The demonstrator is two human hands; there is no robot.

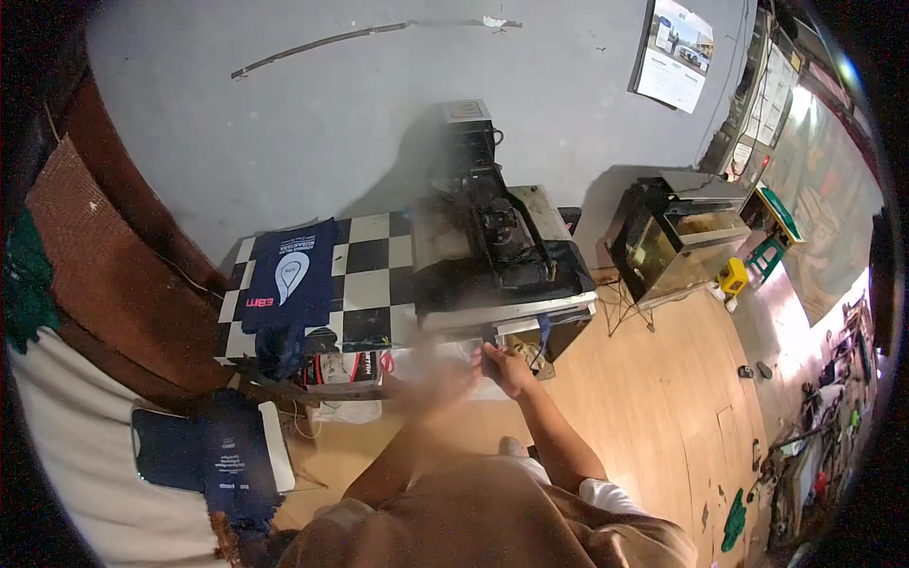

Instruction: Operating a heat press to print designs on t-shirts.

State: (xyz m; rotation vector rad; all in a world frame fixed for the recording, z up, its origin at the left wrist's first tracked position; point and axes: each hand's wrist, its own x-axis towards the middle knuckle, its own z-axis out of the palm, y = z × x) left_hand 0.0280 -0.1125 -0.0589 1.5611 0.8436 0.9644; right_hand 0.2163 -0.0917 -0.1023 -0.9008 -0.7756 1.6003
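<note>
My right hand is at the front edge of a black machine, its fingers curled about a small dark thing that I cannot name. A smudge on the picture blurs my left hand, which lies just left of the right one; whether it holds anything cannot be told. The machine rests at the right end of a table with a black-and-white checked top. A blue strap hangs from the machine's front, right of my right hand. A printed navy cloth drapes over the table's left part.
A glass tank on a wire stand is to the right, beside a yellow object and a green stool. More navy cloth lies over a chair at lower left. A calendar hangs on the grey wall.
</note>
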